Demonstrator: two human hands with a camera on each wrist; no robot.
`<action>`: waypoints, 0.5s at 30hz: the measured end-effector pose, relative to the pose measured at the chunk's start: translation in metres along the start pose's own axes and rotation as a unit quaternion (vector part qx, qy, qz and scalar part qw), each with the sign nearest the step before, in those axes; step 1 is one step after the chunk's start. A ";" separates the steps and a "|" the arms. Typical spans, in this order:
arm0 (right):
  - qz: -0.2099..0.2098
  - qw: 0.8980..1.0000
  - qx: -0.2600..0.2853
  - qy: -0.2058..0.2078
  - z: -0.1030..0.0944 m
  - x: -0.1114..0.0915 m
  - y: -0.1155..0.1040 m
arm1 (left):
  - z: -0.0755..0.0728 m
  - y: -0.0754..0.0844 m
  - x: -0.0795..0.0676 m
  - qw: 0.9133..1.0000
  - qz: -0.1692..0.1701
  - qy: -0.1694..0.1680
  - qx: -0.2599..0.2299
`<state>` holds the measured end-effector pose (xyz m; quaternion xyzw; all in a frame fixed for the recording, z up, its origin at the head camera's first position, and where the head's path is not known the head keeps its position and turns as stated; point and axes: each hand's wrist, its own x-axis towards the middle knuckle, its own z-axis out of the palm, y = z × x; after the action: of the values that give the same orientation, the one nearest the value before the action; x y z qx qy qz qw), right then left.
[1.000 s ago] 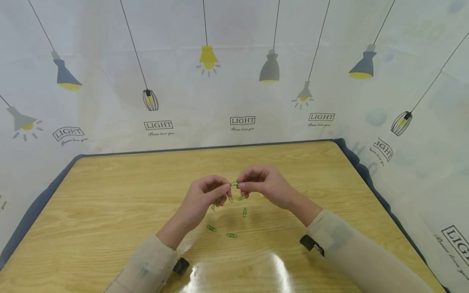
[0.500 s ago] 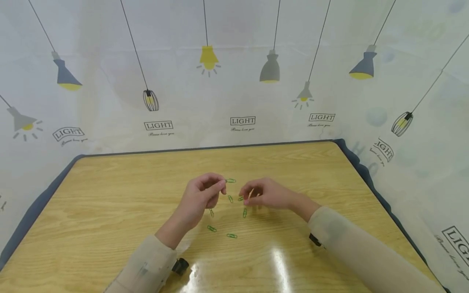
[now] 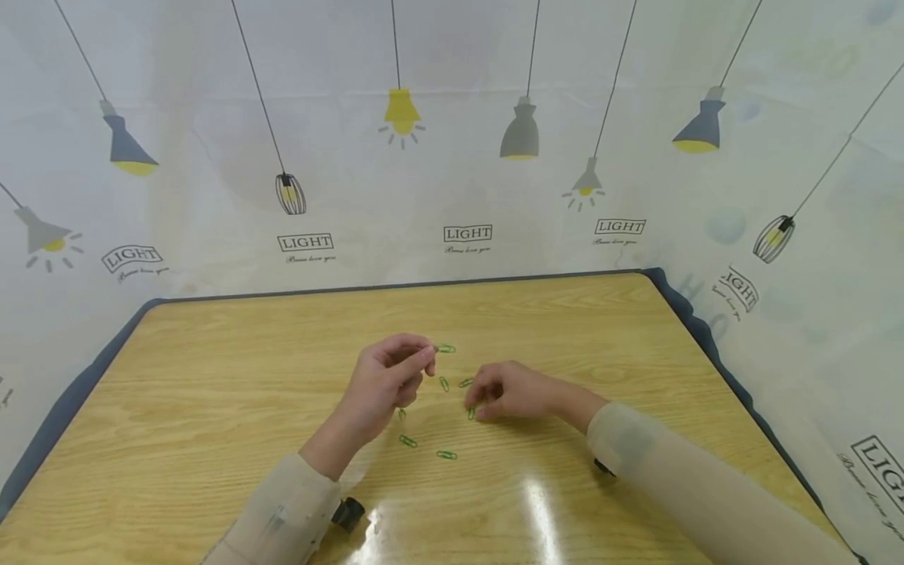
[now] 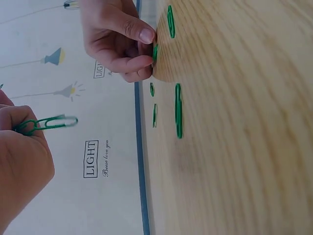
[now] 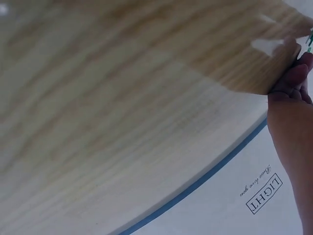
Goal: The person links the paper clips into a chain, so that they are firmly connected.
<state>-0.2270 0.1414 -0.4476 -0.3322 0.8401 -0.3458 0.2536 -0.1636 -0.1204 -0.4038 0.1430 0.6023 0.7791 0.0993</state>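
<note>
My left hand (image 3: 390,375) pinches linked green paper clips (image 4: 51,122), one sticking out past the fingertips. Below that hand, another green clip (image 3: 402,413) dangles in the head view. Down at the table, the thumb and fingers of my right hand (image 3: 510,390) close around a single green paper clip (image 4: 155,52), partly covered by the fingertips. Between the two hands lie two loose clips, one nearer the left hand (image 3: 444,384) and one just behind the right fingertips (image 3: 465,382).
Two more green clips lie toward the front of the wooden table (image 3: 247,424), one on the left (image 3: 407,441) and one on the right (image 3: 446,455). A lamp-printed curtain (image 3: 339,157) stands behind the table's far edge.
My hands have come apart, leaving the linked clips in the left. The right hand has moved toward me and down to a loose clip. The left has shifted slightly left.
</note>
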 end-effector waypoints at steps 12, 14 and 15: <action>-0.014 1.000 0.009 0.001 0.001 0.000 0.001 | 0.007 -0.005 0.000 0.999 -0.035 0.007 -0.002; -0.013 1.000 0.012 0.000 0.000 -0.001 0.000 | 0.008 -0.006 0.000 0.999 -0.039 0.008 -0.005; -0.012 1.000 0.013 -0.001 0.000 -0.002 0.000 | 0.008 -0.006 0.001 0.999 -0.040 0.007 -0.006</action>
<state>-0.2260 0.1427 -0.4473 -0.3391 0.8311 -0.3600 0.2543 -0.1614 -0.1110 -0.4079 0.1124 0.6038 0.7789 0.1268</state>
